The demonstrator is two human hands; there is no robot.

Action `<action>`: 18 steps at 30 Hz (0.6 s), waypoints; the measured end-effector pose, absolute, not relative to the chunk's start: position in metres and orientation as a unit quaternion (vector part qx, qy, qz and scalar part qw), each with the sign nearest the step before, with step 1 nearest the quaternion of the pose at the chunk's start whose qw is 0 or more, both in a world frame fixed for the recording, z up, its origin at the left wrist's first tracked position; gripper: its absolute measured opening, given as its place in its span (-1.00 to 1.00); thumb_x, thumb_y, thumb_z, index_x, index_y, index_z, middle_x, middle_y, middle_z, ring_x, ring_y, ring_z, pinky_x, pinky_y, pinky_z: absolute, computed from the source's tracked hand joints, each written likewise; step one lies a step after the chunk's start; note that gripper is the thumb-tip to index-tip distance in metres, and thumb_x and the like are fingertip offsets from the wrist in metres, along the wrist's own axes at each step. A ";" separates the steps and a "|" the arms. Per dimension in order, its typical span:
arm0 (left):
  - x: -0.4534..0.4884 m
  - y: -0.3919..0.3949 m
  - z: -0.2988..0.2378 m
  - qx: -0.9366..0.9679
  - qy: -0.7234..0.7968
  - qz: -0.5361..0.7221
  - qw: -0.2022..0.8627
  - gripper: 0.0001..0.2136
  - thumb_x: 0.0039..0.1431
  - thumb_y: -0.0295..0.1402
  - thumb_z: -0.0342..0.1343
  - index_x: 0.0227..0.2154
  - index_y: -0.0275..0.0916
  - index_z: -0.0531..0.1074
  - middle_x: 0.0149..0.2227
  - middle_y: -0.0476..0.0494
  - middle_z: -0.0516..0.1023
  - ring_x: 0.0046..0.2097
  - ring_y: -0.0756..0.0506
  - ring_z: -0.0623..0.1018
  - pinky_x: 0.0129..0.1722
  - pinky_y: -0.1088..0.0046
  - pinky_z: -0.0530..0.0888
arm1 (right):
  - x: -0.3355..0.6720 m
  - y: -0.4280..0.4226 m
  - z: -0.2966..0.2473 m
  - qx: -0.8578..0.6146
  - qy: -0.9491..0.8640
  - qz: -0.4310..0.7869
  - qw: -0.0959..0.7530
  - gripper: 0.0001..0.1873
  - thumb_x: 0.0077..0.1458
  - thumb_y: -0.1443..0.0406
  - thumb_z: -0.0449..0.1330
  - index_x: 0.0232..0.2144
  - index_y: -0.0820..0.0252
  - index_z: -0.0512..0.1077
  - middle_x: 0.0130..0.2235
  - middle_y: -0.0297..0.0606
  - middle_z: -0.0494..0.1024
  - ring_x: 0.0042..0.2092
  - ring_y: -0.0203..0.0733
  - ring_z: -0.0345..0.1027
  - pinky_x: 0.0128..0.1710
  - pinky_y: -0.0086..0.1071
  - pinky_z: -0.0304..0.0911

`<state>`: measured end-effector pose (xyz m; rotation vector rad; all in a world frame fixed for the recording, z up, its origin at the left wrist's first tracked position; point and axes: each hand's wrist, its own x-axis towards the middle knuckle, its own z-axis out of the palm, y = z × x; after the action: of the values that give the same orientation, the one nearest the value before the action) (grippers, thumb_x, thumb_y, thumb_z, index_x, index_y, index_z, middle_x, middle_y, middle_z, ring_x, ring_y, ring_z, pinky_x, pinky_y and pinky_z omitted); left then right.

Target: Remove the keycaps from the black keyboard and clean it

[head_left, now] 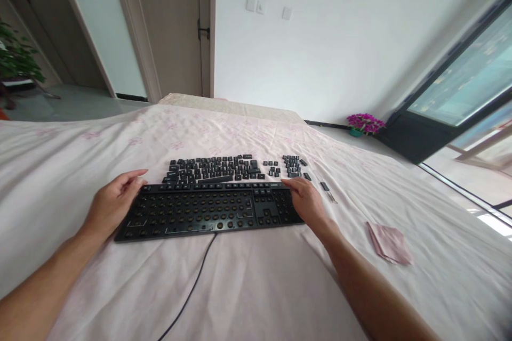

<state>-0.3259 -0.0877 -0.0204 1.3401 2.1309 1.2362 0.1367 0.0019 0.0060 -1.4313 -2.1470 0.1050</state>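
Observation:
A black keyboard base [208, 212] with its keycaps off lies on a pale pink sheet [256, 277]. My left hand [114, 201] rests against its left end, fingers curled round the edge. My right hand [307, 201] grips its right end, fingers over the far corner. Several loose black keycaps [218, 168] lie in rows just behind the keyboard, with a smaller group [294, 166] to the right. A black cable [192, 290] runs from the keyboard toward me.
A folded pink cloth [390, 243] lies at the right on the sheet. A small dark tool [326, 189] lies beside the right keycap group. Beyond the bed are a door [168, 26], a white wall, a purple flower pot [365, 124] and a window.

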 end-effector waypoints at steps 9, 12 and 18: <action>-0.325 -0.087 -0.019 0.475 0.752 0.425 0.167 -0.51 0.15 -0.02 0.04 0.07 -0.15 0.44 -0.16 -0.07 0.62 -0.17 -0.11 0.55 -0.14 0.45 0.42 | 0.148 0.043 0.010 -0.558 -0.791 -0.015 0.250 -0.65 0.14 0.39 0.08 -0.14 0.00 0.59 -0.13 -0.26 0.58 -0.10 -0.15 0.39 0.02 -0.27 0.18; -0.325 -0.087 -0.019 0.473 0.763 0.412 0.157 -0.54 0.15 -0.02 0.05 0.05 -0.10 0.46 -0.18 0.00 0.62 -0.18 -0.10 0.55 -0.19 0.49 0.41 | 0.141 0.061 0.016 -0.555 -0.798 -0.012 0.235 -0.66 0.14 0.38 0.10 -0.14 0.00 0.59 -0.12 -0.26 0.58 -0.07 -0.15 0.37 0.03 -0.29 0.16; -0.323 -0.087 -0.017 0.465 0.771 0.405 0.160 -0.57 0.14 -0.04 0.05 0.03 -0.06 0.47 -0.22 0.07 0.62 -0.23 -0.07 0.55 -0.30 0.56 0.40 | 0.120 0.089 0.022 -0.575 -0.796 -0.014 0.191 -0.70 0.12 0.34 0.13 -0.18 -0.03 0.61 -0.08 -0.29 0.57 -0.04 -0.11 0.32 0.02 -0.31 0.12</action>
<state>-0.3230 -0.0873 -0.0173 1.3294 2.2016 1.1556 0.1196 0.0885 0.0223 -1.6142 -2.2348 -0.0389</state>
